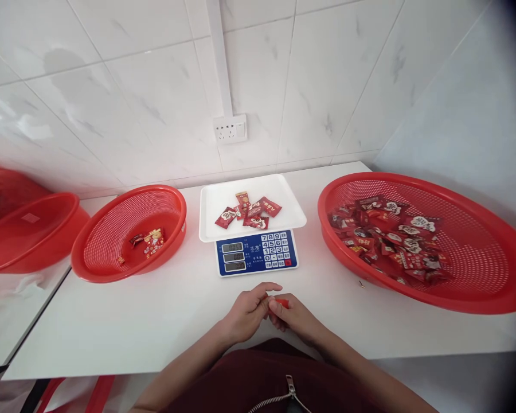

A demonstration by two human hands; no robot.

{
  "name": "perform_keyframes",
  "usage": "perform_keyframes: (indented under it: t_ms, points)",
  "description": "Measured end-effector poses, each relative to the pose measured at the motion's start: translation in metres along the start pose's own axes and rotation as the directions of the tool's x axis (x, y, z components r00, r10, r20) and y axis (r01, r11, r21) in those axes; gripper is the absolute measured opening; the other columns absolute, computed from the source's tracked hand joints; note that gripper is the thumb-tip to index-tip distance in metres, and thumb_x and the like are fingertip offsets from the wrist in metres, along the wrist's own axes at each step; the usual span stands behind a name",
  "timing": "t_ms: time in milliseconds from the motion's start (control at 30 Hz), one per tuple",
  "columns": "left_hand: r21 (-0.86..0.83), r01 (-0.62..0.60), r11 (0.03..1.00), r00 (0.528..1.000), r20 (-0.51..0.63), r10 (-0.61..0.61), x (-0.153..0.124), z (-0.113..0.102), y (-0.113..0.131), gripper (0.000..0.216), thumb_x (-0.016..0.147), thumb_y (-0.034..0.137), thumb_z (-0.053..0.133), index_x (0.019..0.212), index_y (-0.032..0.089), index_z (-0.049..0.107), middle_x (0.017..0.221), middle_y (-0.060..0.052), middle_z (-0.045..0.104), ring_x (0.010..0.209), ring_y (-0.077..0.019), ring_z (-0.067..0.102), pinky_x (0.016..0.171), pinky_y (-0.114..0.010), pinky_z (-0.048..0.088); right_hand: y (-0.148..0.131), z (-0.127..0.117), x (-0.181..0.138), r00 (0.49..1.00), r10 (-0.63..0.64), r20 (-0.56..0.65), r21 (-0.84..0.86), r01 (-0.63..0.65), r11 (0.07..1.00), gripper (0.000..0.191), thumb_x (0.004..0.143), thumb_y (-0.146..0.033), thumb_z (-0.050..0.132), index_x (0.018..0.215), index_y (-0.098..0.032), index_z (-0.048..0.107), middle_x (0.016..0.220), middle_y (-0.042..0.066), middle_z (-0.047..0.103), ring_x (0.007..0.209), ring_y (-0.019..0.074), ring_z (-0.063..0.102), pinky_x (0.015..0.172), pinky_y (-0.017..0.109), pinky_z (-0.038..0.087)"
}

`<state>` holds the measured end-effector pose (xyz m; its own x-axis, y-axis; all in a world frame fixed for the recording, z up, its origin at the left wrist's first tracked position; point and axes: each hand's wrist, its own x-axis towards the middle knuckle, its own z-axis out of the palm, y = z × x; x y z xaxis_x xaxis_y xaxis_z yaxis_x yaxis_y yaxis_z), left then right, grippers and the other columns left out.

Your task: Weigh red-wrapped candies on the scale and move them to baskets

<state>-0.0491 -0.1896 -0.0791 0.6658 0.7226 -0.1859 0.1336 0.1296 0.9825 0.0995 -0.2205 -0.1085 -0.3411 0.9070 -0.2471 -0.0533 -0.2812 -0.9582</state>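
At the near edge of the white table (155, 321), the person's left hand (246, 314) and right hand (296, 319) meet. Both hands curl their fingers around a small red wrapped thing (282, 302) and pinch it between them, just over the table.

Right behind the hands sits a blue and white weighing scale (257, 252). Its white tray (215, 201) has a few red candy packets (249, 213) on it.

To the left is a small red plastic mesh basket (112, 229) with a few candies (150, 241) inside. To the right, a big red plastic mesh basket (477, 258) holds a heap of red candies (387, 235).

Red baskets (129, 232), blue scale (257, 252) (white tray (215, 203))
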Motion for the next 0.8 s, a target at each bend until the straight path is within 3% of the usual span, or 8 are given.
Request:
perform_keyframes:
  t_ms: [167, 333, 467, 533, 600, 667, 800]
  points:
    - [0.009, 0.029, 1.0, 0.993, -0.114, -0.028, 0.001, -0.001, 0.005, 0.04, 0.09, 0.048, 0.034, 0.107, 0.02, 0.057, 0.061, 0.001, 0.053, 0.061, -0.0149, 0.049, 0.065, -0.029, 0.042, -0.006, -0.004, -0.001, 0.999, -0.039, -0.032, -0.051, 0.037, 0.998, 0.052, 0.076, -0.063, 0.05, 0.062, -0.014, 0.059, 0.054, 0.0, 0.049, 0.051, 0.011, 0.041, 0.051, 0.024, 0.032]
    - [-0.016, 0.052, 0.999, 0.991, -0.126, -0.053, 0.003, -0.005, 0.005, 0.041, 0.088, 0.051, 0.039, 0.105, 0.018, 0.057, 0.059, 0.002, 0.049, 0.06, -0.0143, 0.048, 0.064, -0.028, 0.042, 0.0, -0.006, -0.003, 0.987, -0.08, -0.137, -0.092, 0.068, 0.993, 0.05, 0.076, -0.061, 0.047, 0.052, -0.018, 0.042, 0.05, -0.005, 0.036, 0.05, 0.0096, 0.031, 0.051, 0.024, 0.026]
    - [0.102, 0.061, 0.993, 0.987, -0.152, -0.045, 0.005, -0.011, 0.005, 0.031, 0.085, 0.043, 0.047, 0.103, 0.019, 0.057, 0.061, 0.003, 0.049, 0.06, -0.0134, 0.049, 0.062, -0.027, 0.041, 0.005, -0.009, 0.0, 0.982, -0.085, -0.168, -0.132, 0.063, 0.989, 0.049, 0.078, -0.06, 0.043, 0.052, -0.019, 0.039, 0.05, -0.004, 0.036, 0.051, 0.0103, 0.032, 0.052, 0.024, 0.026]
    - [0.241, 0.02, 0.97, 0.978, -0.207, 0.031, 0.008, -0.018, 0.011, 0.028, 0.085, 0.039, 0.048, 0.101, 0.019, 0.059, 0.063, 0.002, 0.052, 0.062, -0.0142, 0.051, 0.063, -0.027, 0.042, 0.006, -0.008, 0.002, 0.988, -0.071, -0.139, -0.154, 0.049, 0.987, 0.047, 0.079, -0.058, 0.044, 0.055, -0.018, 0.042, 0.052, -0.004, 0.038, 0.051, 0.0108, 0.034, 0.051, 0.024, 0.027]
    - [0.441, -0.054, 0.896, 0.947, -0.263, 0.186, 0.015, -0.028, 0.023, 0.025, 0.086, 0.036, 0.048, 0.1, 0.02, 0.061, 0.07, -0.001, 0.058, 0.068, -0.0155, 0.054, 0.066, -0.028, 0.044, 0.007, -0.006, 0.003, 0.993, -0.065, -0.1, -0.185, 0.045, 0.982, 0.044, 0.079, -0.056, 0.046, 0.057, -0.018, 0.046, 0.053, -0.003, 0.041, 0.052, 0.0116, 0.037, 0.052, 0.025, 0.028]
    - [0.65, -0.101, 0.753, 0.886, -0.286, 0.365, 0.027, -0.04, 0.04, 0.024, 0.087, 0.034, 0.047, 0.102, 0.02, 0.061, 0.08, -0.003, 0.062, 0.076, -0.0171, 0.056, 0.072, -0.029, 0.044, 0.008, -0.002, 0.004, 0.994, -0.078, -0.073, -0.223, 0.06, 0.973, 0.043, 0.078, -0.054, 0.049, 0.056, -0.018, 0.046, 0.054, -0.003, 0.042, 0.054, 0.0118, 0.037, 0.054, 0.025, 0.029]
    - [0.885, -0.003, 0.466, 0.779, -0.29, 0.556, 0.066, -0.058, 0.077, 0.026, 0.09, 0.032, 0.046, 0.107, 0.019, 0.06, 0.093, -0.007, 0.063, 0.091, -0.0208, 0.054, 0.081, -0.033, 0.043, 0.011, 0.001, 0.004, 0.992, -0.116, -0.048, -0.275, 0.098, 0.956, 0.046, 0.076, -0.054, 0.053, 0.052, -0.019, 0.036, 0.054, -0.005, 0.035, 0.054, 0.0107, 0.031, 0.053, 0.025, 0.026]
